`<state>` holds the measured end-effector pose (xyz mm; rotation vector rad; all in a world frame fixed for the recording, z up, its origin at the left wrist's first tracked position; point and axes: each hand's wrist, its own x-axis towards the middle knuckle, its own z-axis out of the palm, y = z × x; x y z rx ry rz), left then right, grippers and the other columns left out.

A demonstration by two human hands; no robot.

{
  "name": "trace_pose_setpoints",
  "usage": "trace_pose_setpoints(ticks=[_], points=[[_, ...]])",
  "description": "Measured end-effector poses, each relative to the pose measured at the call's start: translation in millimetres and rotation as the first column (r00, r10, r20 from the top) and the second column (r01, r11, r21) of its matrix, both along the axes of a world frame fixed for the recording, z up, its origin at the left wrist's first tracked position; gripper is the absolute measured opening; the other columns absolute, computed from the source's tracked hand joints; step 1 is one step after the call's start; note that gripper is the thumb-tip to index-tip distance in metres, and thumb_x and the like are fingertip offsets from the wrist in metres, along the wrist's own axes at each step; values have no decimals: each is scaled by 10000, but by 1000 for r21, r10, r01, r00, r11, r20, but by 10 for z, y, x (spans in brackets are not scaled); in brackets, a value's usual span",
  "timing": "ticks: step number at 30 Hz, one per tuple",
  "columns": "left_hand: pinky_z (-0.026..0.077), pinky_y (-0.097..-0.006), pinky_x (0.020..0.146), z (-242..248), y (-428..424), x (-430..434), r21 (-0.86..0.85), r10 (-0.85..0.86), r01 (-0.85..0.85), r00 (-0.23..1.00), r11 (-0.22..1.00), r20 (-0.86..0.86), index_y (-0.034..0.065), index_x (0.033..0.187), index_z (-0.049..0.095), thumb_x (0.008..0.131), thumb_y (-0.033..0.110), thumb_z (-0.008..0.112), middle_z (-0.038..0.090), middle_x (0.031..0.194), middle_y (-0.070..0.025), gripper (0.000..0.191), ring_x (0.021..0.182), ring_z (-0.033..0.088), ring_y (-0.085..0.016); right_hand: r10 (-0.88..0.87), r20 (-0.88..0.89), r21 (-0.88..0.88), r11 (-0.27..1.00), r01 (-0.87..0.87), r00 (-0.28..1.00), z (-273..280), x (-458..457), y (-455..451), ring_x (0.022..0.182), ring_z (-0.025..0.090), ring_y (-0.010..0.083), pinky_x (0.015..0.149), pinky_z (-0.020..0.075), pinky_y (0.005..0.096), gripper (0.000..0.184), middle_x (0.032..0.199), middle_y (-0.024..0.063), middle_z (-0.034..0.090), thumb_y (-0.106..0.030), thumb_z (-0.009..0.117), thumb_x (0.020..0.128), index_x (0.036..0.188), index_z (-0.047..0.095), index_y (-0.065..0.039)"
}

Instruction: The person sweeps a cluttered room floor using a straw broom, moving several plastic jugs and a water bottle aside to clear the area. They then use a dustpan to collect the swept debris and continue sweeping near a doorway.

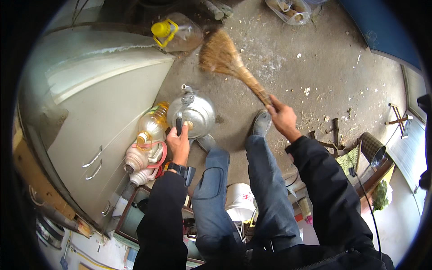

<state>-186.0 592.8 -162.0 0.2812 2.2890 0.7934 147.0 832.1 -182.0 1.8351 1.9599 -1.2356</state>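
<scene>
My right hand grips the handle end of a straw hand broom. Its bristle head, blurred, is over the concrete floor close to a large clear plastic jug with a yellow cap and handle. In my left hand is the black handle of a round metal kettle, whose spout points away from me. Whether the kettle hangs or rests on the floor I cannot tell. Left of it are a clear oil bottle with an orange-yellow cap and several pale plastic jugs.
Pale scraps litter the concrete floor. A white cabinet with metal handles stands left. Sticks and a patterned bin lie right. Ahead is a clear bag of brown items. A white bucket stands behind my legs.
</scene>
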Motion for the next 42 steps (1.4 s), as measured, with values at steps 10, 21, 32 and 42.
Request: trace_pose_setpoints(ticks=[10, 21, 32, 42], points=[[498, -433, 699, -491, -852, -363, -61, -102, 94, 982, 994, -160, -20, 911, 681, 1027, 362, 775, 676, 757, -128, 411, 701, 608, -240, -457, 84, 27, 889, 456, 886, 1035, 1455, -951, 761, 601, 103, 667, 514, 302, 567, 904, -9, 687, -169, 753, 1040, 1584, 605, -111], [588, -476, 947, -379, -328, -363, -89, -222, 205, 930, 975, -292, -37, 1384, 667, 894, 189, 861, 750, 1274, -228, 574, 1155, 729, -368, -224, 227, -132, 957, 258, 948, 968, 1181, -879, 1010, 809, 260, 910, 588, 371, 566, 1151, 159, 830, -398, 734, 1015, 1537, 657, -194], [597, -521, 1111, -53, 2732, -1501, 145, 401, -589, 690, 795, 602, -112, 1544, 427, 1050, 348, 735, 514, 1550, -311, 742, 1394, 597, -428, -518, -89, -120, 853, 507, 851, 1786, 1773, -713, 940, 598, 60, 806, 490, 228, 563, 1181, 3, 706, -136, 706, 1080, 1598, 549, 18], [572, -312, 551, 123, 2548, -697, 384, 455, -602, 790, 700, 410, 55, 953, 581, 1101, 242, 644, 581, 830, -35, 246, 617, 607, -177, -673, -215, -727, 594, 344, 707, 1558, 1185, 366, 646, 582, 88, 554, 491, 259, 607, 923, 28, 680, -313, 651, 1120, 1657, 492, -80]])
